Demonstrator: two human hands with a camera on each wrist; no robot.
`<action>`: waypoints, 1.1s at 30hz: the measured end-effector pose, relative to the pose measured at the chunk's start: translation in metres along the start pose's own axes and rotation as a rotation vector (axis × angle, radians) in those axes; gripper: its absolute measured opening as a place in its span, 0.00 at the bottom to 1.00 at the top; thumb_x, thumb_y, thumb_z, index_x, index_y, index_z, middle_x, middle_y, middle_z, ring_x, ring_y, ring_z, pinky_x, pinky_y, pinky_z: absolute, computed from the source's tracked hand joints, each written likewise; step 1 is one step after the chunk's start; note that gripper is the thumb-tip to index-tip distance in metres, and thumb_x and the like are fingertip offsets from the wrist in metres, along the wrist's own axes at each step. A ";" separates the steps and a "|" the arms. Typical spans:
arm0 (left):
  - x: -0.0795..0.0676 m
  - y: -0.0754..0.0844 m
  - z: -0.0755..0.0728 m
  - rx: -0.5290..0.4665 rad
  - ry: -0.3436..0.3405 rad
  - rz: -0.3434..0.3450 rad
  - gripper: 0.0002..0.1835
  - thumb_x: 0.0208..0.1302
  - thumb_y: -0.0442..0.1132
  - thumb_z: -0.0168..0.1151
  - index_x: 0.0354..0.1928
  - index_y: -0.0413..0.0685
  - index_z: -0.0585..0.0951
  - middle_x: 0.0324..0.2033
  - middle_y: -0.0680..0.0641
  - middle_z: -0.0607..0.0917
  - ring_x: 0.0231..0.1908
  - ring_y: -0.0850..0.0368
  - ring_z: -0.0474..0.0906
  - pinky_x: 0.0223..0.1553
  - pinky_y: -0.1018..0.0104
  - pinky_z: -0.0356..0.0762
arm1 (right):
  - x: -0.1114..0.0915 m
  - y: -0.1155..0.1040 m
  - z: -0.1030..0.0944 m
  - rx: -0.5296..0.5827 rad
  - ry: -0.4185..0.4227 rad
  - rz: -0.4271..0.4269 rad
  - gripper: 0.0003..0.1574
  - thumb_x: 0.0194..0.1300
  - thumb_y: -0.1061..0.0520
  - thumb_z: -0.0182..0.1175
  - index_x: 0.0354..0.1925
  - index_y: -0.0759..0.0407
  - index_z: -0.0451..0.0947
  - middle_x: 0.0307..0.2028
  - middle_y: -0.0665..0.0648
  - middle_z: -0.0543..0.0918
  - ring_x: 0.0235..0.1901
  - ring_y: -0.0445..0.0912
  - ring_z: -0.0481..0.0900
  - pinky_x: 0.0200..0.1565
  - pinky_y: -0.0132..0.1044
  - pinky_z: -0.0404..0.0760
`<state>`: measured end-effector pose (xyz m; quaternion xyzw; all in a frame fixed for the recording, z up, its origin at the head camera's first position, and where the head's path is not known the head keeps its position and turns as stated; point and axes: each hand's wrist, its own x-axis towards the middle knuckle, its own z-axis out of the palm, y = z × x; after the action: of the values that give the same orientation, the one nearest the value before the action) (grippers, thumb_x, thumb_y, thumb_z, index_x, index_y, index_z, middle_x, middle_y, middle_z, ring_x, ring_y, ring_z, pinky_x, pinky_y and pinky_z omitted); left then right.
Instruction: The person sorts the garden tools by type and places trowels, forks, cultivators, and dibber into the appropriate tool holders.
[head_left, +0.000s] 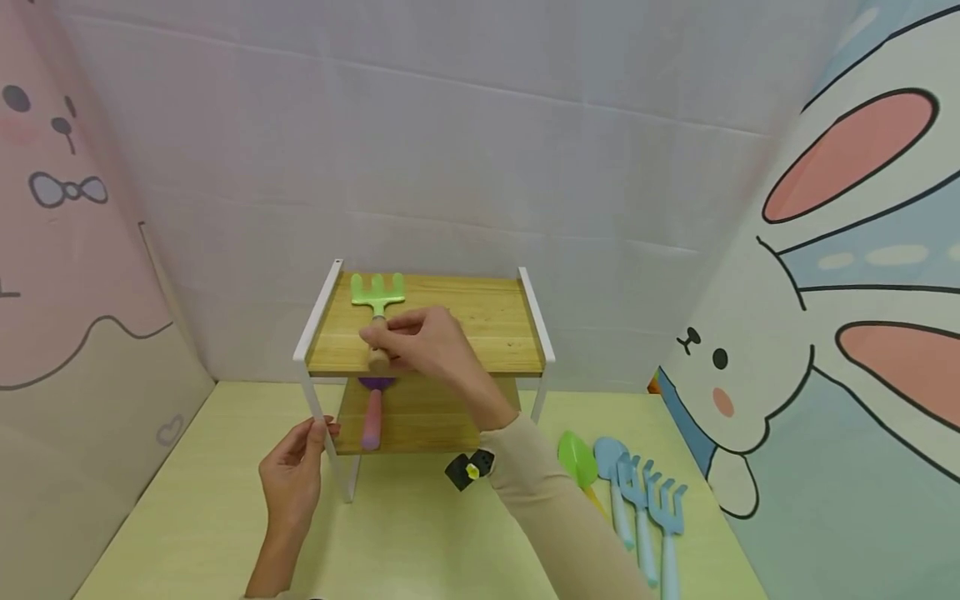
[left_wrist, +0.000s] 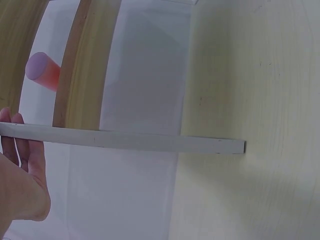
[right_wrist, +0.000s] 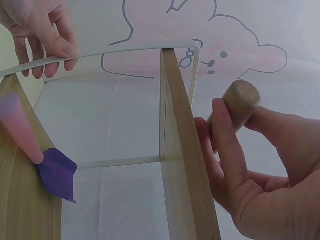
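Observation:
A small two-tier shelf (head_left: pixel 480 321) with wooden boards and a white metal frame stands at the back of the table. Over its top board, my right hand (head_left: pixel 431 343) pinches the wooden handle of a green toy hand rake (head_left: pixel 378 295), tines pointing to the back. Down at the left, my left hand (head_left: pixel 294 467) holds the shelf's white front leg (left_wrist: pixel 150 141), fingers behind it and thumb in front. On the lower board lies a toy trowel with a pink handle (head_left: pixel 372 421) sticking out over the front edge; its purple blade (right_wrist: pixel 58 174) shows in the right wrist view.
Right of the shelf lie a green toy shovel (head_left: pixel 577 458), a light blue shovel (head_left: pixel 611 454) and two light blue rakes (head_left: pixel 666 510). A black item with a yellow flower (head_left: pixel 471 470) is near my right sleeve. Curtains with cartoon prints hang around the table.

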<state>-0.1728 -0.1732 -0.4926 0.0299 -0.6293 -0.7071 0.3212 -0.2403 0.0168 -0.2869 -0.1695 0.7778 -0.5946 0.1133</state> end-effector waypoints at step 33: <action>0.000 -0.005 0.001 -0.031 0.030 -0.029 0.11 0.75 0.29 0.60 0.46 0.22 0.84 0.31 0.50 0.91 0.36 0.62 0.88 0.45 0.76 0.82 | 0.028 -0.014 0.026 -0.417 0.190 -0.141 0.35 0.66 0.52 0.72 0.09 0.54 0.65 0.07 0.47 0.67 0.08 0.38 0.68 0.14 0.26 0.63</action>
<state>-0.1756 -0.1725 -0.4973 0.0450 -0.6129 -0.7208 0.3207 -0.2543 -0.0201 -0.2798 -0.1864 0.8772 -0.4407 -0.0397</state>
